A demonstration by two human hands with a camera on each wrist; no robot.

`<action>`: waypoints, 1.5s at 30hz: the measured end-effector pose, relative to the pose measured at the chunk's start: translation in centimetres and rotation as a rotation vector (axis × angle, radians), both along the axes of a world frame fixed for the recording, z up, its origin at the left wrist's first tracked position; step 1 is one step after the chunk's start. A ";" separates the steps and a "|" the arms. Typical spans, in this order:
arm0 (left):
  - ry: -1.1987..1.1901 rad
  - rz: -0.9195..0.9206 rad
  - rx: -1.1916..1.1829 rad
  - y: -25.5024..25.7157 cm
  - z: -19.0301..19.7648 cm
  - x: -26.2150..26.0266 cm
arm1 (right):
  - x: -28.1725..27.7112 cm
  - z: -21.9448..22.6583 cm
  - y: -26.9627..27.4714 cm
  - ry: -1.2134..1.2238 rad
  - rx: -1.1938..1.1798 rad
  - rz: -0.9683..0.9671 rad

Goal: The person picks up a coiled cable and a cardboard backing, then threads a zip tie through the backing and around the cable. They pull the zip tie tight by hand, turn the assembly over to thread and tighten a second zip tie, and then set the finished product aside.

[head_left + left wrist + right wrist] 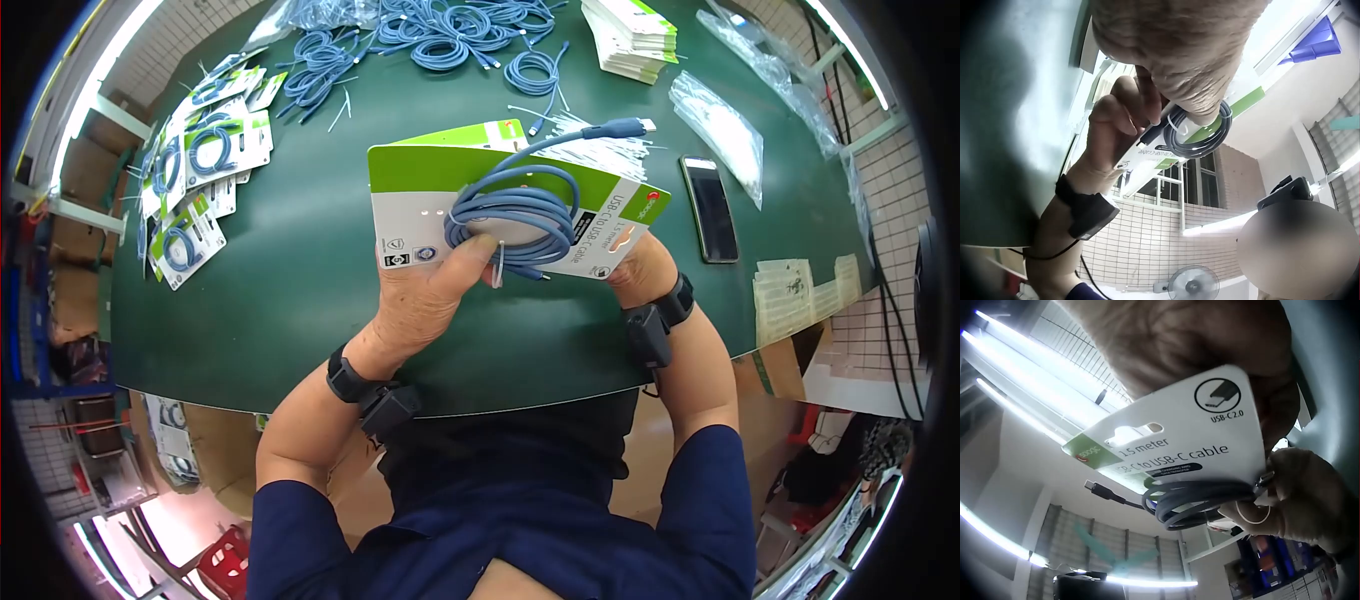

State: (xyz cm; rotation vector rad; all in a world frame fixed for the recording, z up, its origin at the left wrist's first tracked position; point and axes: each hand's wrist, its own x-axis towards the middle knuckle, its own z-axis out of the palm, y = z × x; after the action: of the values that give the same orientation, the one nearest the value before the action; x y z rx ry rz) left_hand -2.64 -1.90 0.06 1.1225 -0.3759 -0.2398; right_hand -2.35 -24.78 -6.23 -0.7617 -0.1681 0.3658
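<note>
In the head view my left hand [425, 295] grips a green and white USB-C cable card [405, 215] at its lower edge. Its thumb presses on a coiled blue USB-C cable [515, 215] lying against the card's front. A white tie [498, 265] loops around the coil by the thumb, and one plug [630, 127] sticks out to the upper right. My right hand [645, 270] holds the card's right end, near the hang hole, with its fingers mostly hidden behind. Another green edge [460, 135] shows behind the card.
Carded cables [215, 150] are piled at the left. Loose coiled cables [440, 35] lie at the back, beside stacked cards [630, 40]. White ties [600, 150] lie behind the held card. A phone [710, 210] and a plastic bag [720, 130] are at the right.
</note>
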 end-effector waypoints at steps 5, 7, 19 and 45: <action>-0.027 -0.014 0.032 -0.4 -0.5 0.1 | -1.5 0.9 0.1 -0.062 0.009 -0.199; -0.034 -0.019 0.038 -0.4 -0.5 0.0 | -1.3 1.5 -0.3 -0.070 0.015 -0.237; 0.206 -0.056 -0.056 -0.2 -0.5 0.5 | 0.7 3.5 0.2 -0.524 -0.365 -0.218; 0.355 0.046 -0.192 0.6 -1.2 2.2 | -0.4 8.2 0.3 -0.382 -0.771 -0.483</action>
State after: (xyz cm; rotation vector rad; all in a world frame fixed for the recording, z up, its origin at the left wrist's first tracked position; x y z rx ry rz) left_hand -0.39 -1.31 -1.11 0.8771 -0.0551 -0.3483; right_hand -2.71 -24.45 2.02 -1.5936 -0.1947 -0.2061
